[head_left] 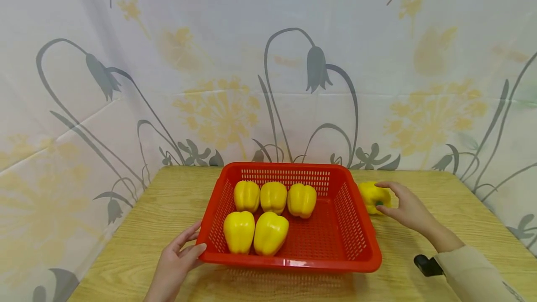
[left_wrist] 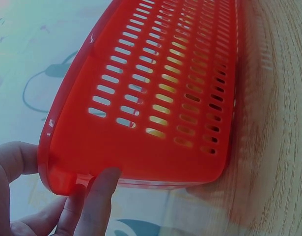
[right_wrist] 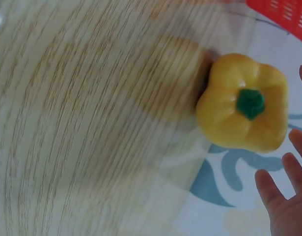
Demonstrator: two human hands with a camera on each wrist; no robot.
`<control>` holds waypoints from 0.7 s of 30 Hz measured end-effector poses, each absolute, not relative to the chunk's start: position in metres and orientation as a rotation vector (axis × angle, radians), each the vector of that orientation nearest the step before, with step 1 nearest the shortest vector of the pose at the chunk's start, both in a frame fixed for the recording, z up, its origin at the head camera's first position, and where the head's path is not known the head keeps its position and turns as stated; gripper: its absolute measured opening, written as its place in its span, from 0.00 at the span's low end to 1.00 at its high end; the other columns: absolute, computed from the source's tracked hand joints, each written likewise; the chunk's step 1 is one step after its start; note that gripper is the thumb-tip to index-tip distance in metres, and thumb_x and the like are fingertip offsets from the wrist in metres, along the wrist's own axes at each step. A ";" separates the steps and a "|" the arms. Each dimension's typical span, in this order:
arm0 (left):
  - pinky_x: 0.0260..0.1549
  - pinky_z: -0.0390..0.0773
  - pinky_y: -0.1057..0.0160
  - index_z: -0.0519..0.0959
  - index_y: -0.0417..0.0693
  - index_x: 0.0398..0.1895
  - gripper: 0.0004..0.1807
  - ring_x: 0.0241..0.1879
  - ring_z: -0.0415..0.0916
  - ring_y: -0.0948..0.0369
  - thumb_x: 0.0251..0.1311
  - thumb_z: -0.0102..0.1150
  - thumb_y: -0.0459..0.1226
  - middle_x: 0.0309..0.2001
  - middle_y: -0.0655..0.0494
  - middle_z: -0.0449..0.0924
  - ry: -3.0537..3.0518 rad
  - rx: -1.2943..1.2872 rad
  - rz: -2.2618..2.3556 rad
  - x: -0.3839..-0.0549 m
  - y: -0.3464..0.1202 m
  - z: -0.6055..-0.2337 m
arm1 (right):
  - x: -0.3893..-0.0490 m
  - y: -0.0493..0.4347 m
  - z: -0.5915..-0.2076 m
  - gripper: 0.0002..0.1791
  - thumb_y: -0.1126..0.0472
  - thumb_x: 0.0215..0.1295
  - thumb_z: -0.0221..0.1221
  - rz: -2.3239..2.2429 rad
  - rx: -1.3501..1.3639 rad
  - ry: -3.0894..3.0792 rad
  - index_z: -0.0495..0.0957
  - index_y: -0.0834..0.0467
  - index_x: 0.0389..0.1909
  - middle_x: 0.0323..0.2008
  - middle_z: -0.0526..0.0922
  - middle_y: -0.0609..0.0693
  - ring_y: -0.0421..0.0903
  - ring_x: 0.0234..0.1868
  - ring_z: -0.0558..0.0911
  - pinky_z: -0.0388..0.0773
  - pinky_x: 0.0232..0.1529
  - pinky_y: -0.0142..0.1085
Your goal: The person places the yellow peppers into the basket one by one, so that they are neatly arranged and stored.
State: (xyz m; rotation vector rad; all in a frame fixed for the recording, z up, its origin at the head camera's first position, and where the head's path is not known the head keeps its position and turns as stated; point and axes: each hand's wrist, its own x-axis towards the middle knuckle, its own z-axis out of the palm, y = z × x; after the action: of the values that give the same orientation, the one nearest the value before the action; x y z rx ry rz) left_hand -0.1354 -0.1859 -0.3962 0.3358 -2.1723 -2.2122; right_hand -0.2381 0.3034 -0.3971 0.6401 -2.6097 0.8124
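A red plastic basket [head_left: 310, 264] with slotted walls holds several yellow bell peppers [head_left: 273, 197], grouped toward its left side. My left hand [head_left: 178, 255] grips the rim at the basket's front left corner, thumb on the rim and fingers against the outer wall. In the left wrist view those fingers [left_wrist: 99, 206] show at the red corner. Just right of the basket, another yellow bell pepper [right_wrist: 229, 118] with a green stem lies on the table. Around its right side my right hand [head_left: 409, 209] holds its thumb and fingers spread, with nothing in them.
The wood-grained table [head_left: 138, 246] carries all of this. Behind it hangs a pale cloth [head_left: 235, 50] printed with flowers, reaching round both sides. A black object [head_left: 428, 265] shows at the right sleeve's cuff.
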 end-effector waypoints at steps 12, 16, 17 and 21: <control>0.36 0.81 0.58 0.65 0.39 0.65 0.28 0.41 0.77 0.55 0.59 0.56 0.26 0.51 0.42 0.64 -2.161 0.323 -2.215 -0.135 -0.185 -0.396 | -0.244 0.311 -0.403 0.19 0.70 0.46 0.67 0.699 0.670 -2.634 0.76 0.69 0.40 0.40 0.70 0.64 0.63 0.41 0.69 0.69 0.38 0.58; 0.36 0.81 0.58 0.65 0.39 0.65 0.28 0.41 0.77 0.55 0.59 0.56 0.27 0.51 0.42 0.64 -2.171 0.332 -2.210 -0.135 -0.186 -0.396 | -0.244 0.312 -0.399 0.19 0.70 0.46 0.67 0.651 0.650 -2.700 0.77 0.71 0.42 0.40 0.68 0.63 0.60 0.39 0.70 0.71 0.39 0.55; 0.36 0.81 0.58 0.65 0.39 0.65 0.28 0.41 0.77 0.55 0.59 0.56 0.27 0.51 0.42 0.64 -2.170 0.333 -2.211 -0.135 -0.186 -0.395 | -0.244 0.312 -0.398 0.19 0.70 0.46 0.66 0.646 0.642 -2.722 0.76 0.71 0.42 0.41 0.68 0.65 0.61 0.40 0.70 0.72 0.40 0.55; 0.36 0.81 0.58 0.65 0.39 0.65 0.28 0.41 0.77 0.55 0.59 0.56 0.27 0.51 0.42 0.64 -2.167 0.331 -2.216 -0.135 -0.186 -0.396 | -0.244 0.312 -0.395 0.21 0.68 0.47 0.66 0.565 0.614 -2.771 0.76 0.71 0.44 0.45 0.68 0.70 0.66 0.43 0.70 0.71 0.42 0.59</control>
State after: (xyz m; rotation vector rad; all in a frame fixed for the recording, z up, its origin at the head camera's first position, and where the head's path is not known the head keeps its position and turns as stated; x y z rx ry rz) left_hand -0.1348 -0.1860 -0.3957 0.3312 -2.1667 -2.2162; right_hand -0.2440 0.3119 -0.3954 0.6145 -2.7709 0.5650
